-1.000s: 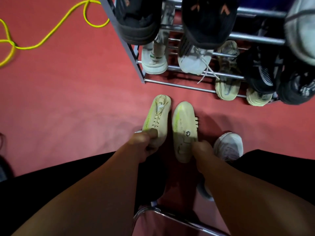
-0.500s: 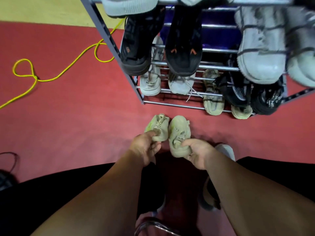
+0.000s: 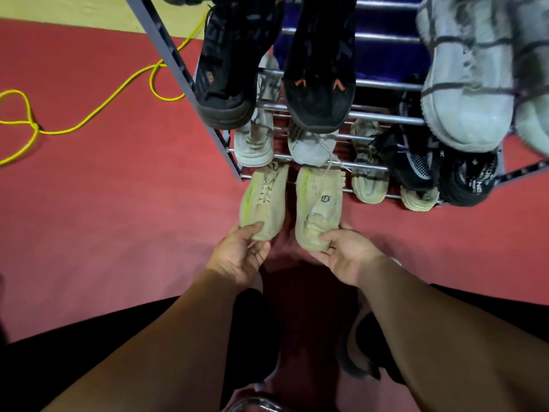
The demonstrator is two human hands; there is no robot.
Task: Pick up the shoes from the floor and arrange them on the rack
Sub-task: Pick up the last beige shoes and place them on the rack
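The rack (image 3: 172,58) fills the far side, its tiers already loaded with black, grey and white shoes, so I judge most of the job done. What's left (as far as I can see) is the pale green pair: the left shoe (image 3: 264,200) and the right shoe (image 3: 318,203), side by side. Their toes reach the lowest rail at the rack's left end but are not yet seated. My left hand (image 3: 240,257) grips the left shoe's heel, and my right hand (image 3: 347,257) curls round the other's.
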